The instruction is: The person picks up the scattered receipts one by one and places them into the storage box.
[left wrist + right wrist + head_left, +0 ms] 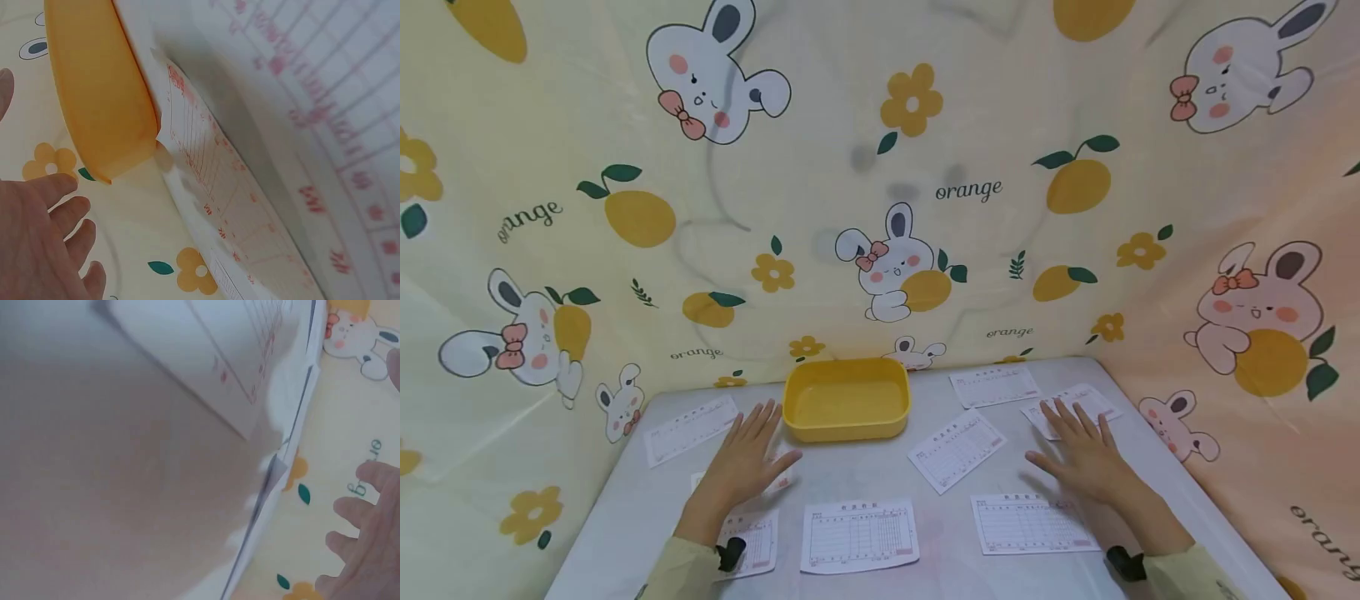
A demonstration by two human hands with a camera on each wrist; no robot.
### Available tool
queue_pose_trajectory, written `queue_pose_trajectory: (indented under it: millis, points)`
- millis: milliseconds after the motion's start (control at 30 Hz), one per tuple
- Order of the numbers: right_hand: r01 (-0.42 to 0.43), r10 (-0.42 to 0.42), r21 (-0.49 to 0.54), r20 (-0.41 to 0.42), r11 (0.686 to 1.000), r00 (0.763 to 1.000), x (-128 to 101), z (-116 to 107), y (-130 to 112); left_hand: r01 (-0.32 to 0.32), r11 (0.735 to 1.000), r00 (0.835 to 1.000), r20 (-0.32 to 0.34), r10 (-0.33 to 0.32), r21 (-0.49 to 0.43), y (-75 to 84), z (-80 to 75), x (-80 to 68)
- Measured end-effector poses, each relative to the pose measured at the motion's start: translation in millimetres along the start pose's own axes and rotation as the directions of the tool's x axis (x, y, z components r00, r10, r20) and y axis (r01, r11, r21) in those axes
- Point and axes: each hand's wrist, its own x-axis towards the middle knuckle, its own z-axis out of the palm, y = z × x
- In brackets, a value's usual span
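My left hand (747, 457) is held over the left part of the white table, fingers spread and nothing in them. Below it a printed paper slip (784, 477) is partly hidden, and the yellow plastic box (847, 433) stands just right of its fingertips. My right hand (1086, 454), also spread and holding nothing, hovers at the right, overlapping a printed slip (1093, 402) at the back. In the left wrist view the fingers (69, 219) are straight, with the box (103, 94) beyond them. The right wrist view shows the extended fingers (350, 512) and a slip (212, 369).
More slips lie about the white table (850, 475): one at back left (692, 429), one at front centre (860, 536), one tilted right of centre (957, 450), one at front right (1030, 525). A curtain (820, 208) with rabbits and oranges surrounds the table.
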Motion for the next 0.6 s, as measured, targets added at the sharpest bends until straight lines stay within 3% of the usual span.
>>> queue_pose_trajectory:
  millis: [200, 600]
  points:
    - [-0.015, 0.015, -0.003, -0.002, 1.0, 1.0, 7.2, -1.3, 12.0, 0.011, 1.0, 0.999, 0.034, -0.011, -0.005, 0.2, 1.9, 12.9]
    - [-0.053, 0.053, -0.056, -0.012, 0.997, 0.999, 22.4, -5.4, 42.0, -0.047, 0.999, 0.998, 0.039, 0.048, -0.005, 5.6, 1.7, 36.4]
